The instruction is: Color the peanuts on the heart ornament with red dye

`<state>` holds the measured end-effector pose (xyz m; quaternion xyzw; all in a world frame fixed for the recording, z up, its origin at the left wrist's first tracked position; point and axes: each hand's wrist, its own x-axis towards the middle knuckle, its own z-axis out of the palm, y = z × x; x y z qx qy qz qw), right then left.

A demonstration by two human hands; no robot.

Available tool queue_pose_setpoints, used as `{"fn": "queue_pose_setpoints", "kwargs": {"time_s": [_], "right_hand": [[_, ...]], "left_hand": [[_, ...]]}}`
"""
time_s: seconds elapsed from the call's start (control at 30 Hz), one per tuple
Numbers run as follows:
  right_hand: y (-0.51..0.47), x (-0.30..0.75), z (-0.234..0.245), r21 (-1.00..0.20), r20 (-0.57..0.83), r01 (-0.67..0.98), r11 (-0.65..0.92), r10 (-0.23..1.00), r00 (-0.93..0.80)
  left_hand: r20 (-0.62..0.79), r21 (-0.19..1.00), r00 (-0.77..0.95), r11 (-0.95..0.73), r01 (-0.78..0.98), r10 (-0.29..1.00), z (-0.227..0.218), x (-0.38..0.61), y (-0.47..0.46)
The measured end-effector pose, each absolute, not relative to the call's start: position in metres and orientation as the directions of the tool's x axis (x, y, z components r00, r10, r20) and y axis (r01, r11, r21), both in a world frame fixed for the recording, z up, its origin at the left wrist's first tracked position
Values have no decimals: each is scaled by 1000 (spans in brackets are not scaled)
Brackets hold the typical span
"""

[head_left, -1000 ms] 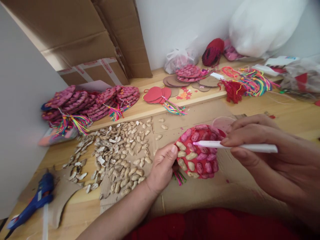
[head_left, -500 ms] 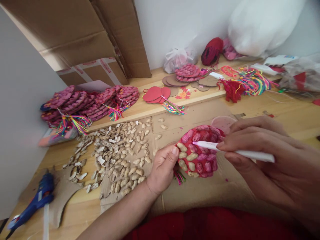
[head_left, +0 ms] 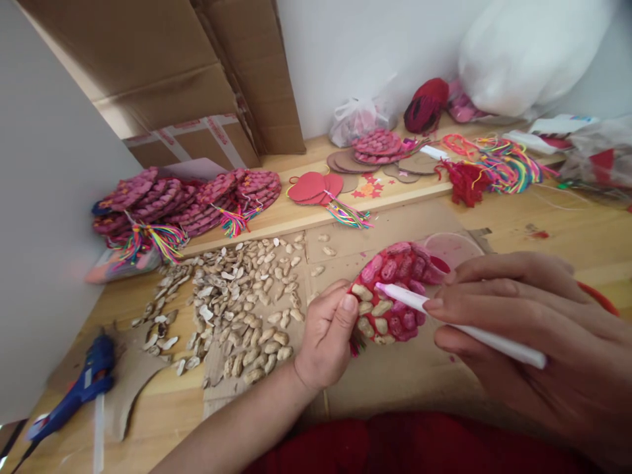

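My left hand [head_left: 330, 336] grips the left edge of a round red disc [head_left: 395, 280] covered with peanut shells, thumb on its face. Shells on the disc's right and upper parts are pink; several at the lower left keep their bare tan colour. A white marker pen [head_left: 464, 322] with a pink tip is pinched in my right hand [head_left: 533, 329]. Its tip is at the shells near the disc's middle. A bit of coloured tassel shows under the disc, by my left fingers. Behind the disc lies a pinkish translucent round lid or dish [head_left: 454, 247].
Loose peanut shells [head_left: 257, 309] spread over cardboard [head_left: 345, 395] to the left. A blue glue gun [head_left: 81, 385] lies at far left. Along the raised wooden ledge are stacks of pink shell discs [head_left: 162, 201], red discs [head_left: 313, 187], coloured tassels [head_left: 503, 158] and red yarn [head_left: 427, 105].
The marker has tilted more steeply, and its tip has shifted slightly left on the disc. The disc is tipped a little differently in my left hand. The whole view has shifted slightly.
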<state>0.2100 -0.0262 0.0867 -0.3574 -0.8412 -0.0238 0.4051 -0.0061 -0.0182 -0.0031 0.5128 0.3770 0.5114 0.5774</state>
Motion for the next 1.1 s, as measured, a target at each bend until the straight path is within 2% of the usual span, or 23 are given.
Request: {"fn": "queue_pose_setpoints", "kwargs": {"time_s": [0.27, 0.63, 0.83, 0.97, 1.1], "right_hand": [[-27, 208, 87, -169, 706, 622, 764, 534, -465], [-29, 206, 86, -158, 706, 651, 743, 546, -452], [-32, 207, 86, -203, 698, 686, 699, 595, -399], [-33, 208, 84, -246, 702, 704, 666, 623, -345], [-29, 213, 80, -363, 696, 682, 635, 672, -255]], "left_hand": [[110, 981, 150, -83, -175, 983, -2, -4, -19], [147, 985, 177, -128, -117, 973, -2, -6, -17], [160, 984, 205, -141, -105, 965, -3, -8, -17], [69, 981, 175, -35, -191, 982, -7, -6, -18], [-58, 908, 170, 123, -400, 984, -5, -2, -15]]}}
